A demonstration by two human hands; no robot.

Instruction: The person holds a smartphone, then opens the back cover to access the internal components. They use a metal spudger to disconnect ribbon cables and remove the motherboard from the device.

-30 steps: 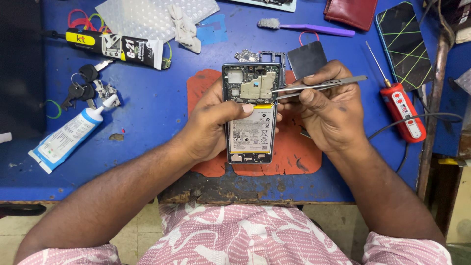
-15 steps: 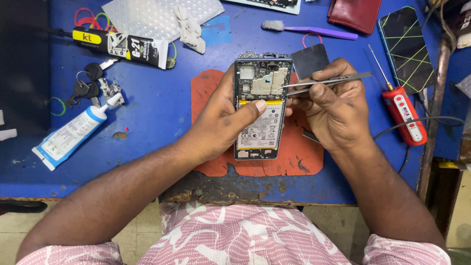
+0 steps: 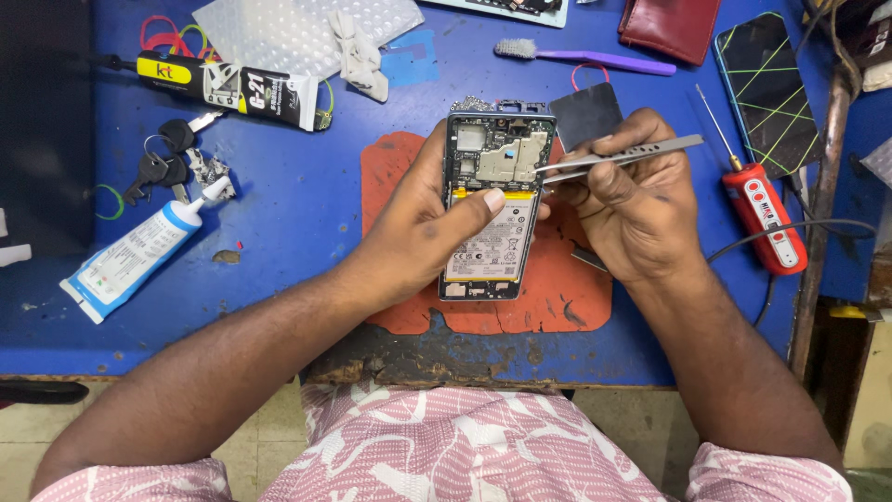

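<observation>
An opened phone with its back cover off lies over a worn orange mat on the blue table. Its circuit board is at the top and its white battery below. My left hand grips the phone from the left, thumb pressed across the top of the battery. My right hand holds metal tweezers, whose tips touch the right side of the circuit board.
Left of the mat lie a white glue tube, a black glue tube, keys and bubble wrap. A purple brush, dark square cover, red electric screwdriver, cracked phone and maroon wallet lie right.
The view has shifted slightly, so the phone sits higher in frame. My hands keep the same grip, with the tweezers still at the circuit board.
</observation>
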